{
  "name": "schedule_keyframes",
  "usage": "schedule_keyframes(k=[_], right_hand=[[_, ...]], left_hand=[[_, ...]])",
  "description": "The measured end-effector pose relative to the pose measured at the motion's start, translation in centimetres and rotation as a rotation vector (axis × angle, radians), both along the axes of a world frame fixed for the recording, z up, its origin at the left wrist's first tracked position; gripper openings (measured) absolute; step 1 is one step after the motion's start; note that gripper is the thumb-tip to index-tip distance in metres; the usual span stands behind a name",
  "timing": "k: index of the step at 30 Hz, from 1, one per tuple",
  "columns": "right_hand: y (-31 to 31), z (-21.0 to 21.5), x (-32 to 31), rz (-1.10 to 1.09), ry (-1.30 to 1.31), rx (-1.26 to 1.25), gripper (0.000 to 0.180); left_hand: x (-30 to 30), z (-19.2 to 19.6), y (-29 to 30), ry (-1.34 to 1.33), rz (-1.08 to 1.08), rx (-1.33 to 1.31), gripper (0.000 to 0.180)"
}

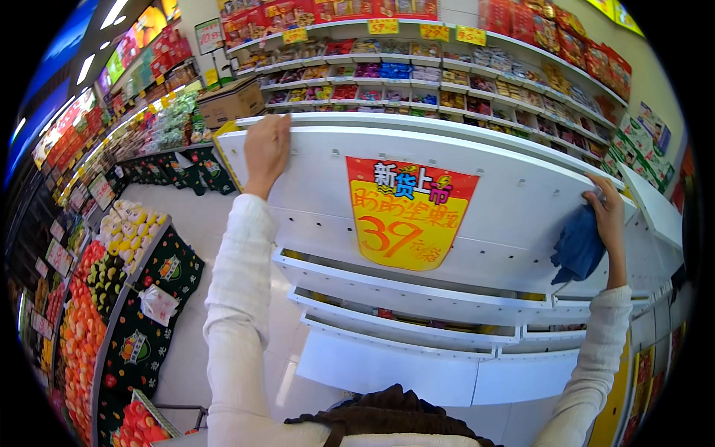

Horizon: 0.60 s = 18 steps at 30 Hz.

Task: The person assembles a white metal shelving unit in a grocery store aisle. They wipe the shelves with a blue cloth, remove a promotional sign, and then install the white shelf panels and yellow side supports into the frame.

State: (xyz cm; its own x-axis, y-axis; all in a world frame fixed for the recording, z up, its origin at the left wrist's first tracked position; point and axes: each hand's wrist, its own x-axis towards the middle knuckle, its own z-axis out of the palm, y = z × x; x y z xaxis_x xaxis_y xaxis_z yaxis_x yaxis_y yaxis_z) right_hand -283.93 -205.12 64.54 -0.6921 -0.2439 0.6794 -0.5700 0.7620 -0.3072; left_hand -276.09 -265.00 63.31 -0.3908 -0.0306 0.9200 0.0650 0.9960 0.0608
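Hidden: fingertips of left hand [266,149] over top edge of white shelf panel [477,201], upper left of centre; grip there can't be made out.
Right hand [609,216]: right of frame, closed on blue cloth [577,249] pressed vs panel's right end.
Panel: centre frame, tilted; yellow-red price sign [406,212] stuck on it.
Lower tiers [402,287]: contents mostly covered, only slivers show.
Fruit stand [97,283]: lower left; oranges, yellow fruit, partly cut off.
Cardboard box [231,100]: upper left, contents unseen.

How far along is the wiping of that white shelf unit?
Done: cannot tell which parts have been wiped. In hand: the right hand presses a blue cloth against the top white shelf; the left hand grips its far edge. Left: the lower white shelves lie untouched below.
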Motion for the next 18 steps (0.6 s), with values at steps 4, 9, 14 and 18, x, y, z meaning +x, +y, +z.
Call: schedule_keyframes(k=[4,9,14,18], right_hand=[[1.1,-1.4,-1.1,0.001,0.024,-0.086,0.030],[3.4,-0.7,-3.1,0.064,-0.171,-0.149,0.023],[2.1,-0.8,-2.7,0.084,-0.225,-0.225,0.019],[2.3,0.0,-1.9,0.009,-0.281,-0.175,0.020]], left_hand=[[-2.1,0.9,-0.3,0.050,0.167,-0.094,0.053],[-2.3,1.8,-0.2,-0.128,0.172,-0.066,0.059],[-1.9,1.5,-0.5,-0.109,0.150,-0.027,0.058],[-2.1,1.2,-0.4,-0.053,0.106,-0.033,0.056]])
